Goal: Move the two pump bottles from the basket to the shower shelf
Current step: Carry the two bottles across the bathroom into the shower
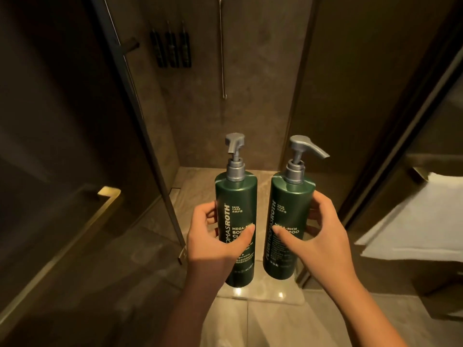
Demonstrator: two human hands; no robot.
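Observation:
Two dark green pump bottles with silver pumps are held upright side by side in front of me, at the shower entrance. My left hand (213,236) grips the body-cleanser bottle (236,196), its spout turned toward me. My right hand (315,231) grips the shampoo bottle (290,196), whose spout points right. On the shower's back wall, far ahead at the upper left, a dark holder (171,46) carries three dark bottles. No basket is in view.
An open glass shower door (140,116) with a metal frame stands at the left of the entrance. A shower hose (221,51) hangs down the back wall. White towels (421,221) lie on a shelf at right. A brass-edged ledge (107,196) is at left.

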